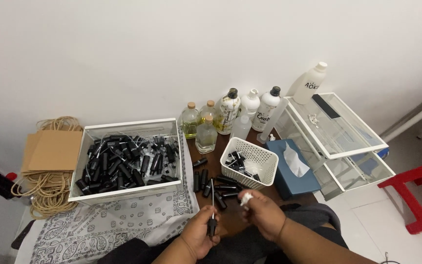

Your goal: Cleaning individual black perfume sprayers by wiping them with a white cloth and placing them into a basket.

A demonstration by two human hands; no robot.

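Spray pump (212,215) in left hand (199,234); white bin (123,195) (black bottles inside).

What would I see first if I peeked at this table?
First, the big white bin on the left, heaped with little black spray tops. Next, the glass and white bottles lined up along the wall behind a small white basket. At the bottom, the left hand holds a black sprayer with a thin tube, and the right hand pinches something white.

Bright, even indoor light — soft shadows, slight wide-angle bending at edges.
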